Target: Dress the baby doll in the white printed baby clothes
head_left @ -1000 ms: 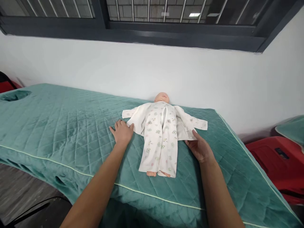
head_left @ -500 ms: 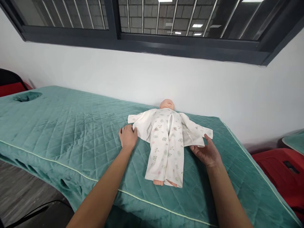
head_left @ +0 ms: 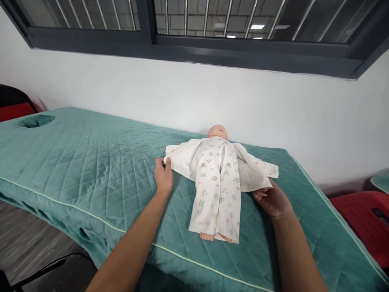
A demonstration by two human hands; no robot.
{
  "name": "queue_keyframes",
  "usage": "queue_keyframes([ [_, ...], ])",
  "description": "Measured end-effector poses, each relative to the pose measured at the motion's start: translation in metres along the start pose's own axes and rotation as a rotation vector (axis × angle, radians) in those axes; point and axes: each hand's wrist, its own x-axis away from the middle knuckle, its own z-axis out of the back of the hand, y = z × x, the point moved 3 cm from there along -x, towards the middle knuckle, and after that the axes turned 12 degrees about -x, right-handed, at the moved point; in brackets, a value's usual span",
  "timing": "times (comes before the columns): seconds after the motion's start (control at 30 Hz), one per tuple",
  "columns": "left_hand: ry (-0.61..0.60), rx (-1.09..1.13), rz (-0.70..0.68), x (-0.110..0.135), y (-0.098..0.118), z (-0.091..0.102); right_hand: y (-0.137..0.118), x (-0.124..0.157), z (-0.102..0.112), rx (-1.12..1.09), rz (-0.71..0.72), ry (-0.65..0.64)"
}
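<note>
A baby doll (head_left: 217, 131) lies on its back on a green quilted bed cover (head_left: 106, 162), head toward the wall and feet toward me. White patterned trousers (head_left: 209, 202) cover its legs, with the toes showing at the cuffs. Around its upper body a white baby shirt (head_left: 252, 178) is spread out to both sides. My left hand (head_left: 163, 175) pinches the edge of the shirt on the left. On the right, my right hand (head_left: 275, 200) holds the shirt's lower corner, its fingers partly hidden beneath the cloth.
A white wall (head_left: 121, 85) and a dark-framed window (head_left: 194, 50) run behind the bed. Right of the bed stands a red plastic object (head_left: 361, 219). A hole (head_left: 37, 121) opens in the bed at the far left, and a dark seat (head_left: 60, 273) is at lower left.
My left hand has closed on the shirt's left edge and lifted it outward. My right hand has moved slightly right, drawing the right corner out. The view has shifted a little.
</note>
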Motion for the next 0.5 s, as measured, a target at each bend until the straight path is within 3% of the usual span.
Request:
queue_keyframes([
  [0.23, 0.076, 0.114, 0.02, 0.0006, 0.0008, 0.0053, -0.007, 0.0007, 0.0056, -0.018, 0.416, 0.128],
  [0.3, 0.079, 0.12, 0.016, 0.0011, 0.0012, 0.0059, -0.0081, 0.002, 0.006, -0.052, 0.408, 0.127],
  [0.5, 0.099, 0.151, 0.021, 0.003, 0.0025, 0.0074, -0.0047, 0.0062, 0.0018, -0.062, 0.213, 0.07],
])
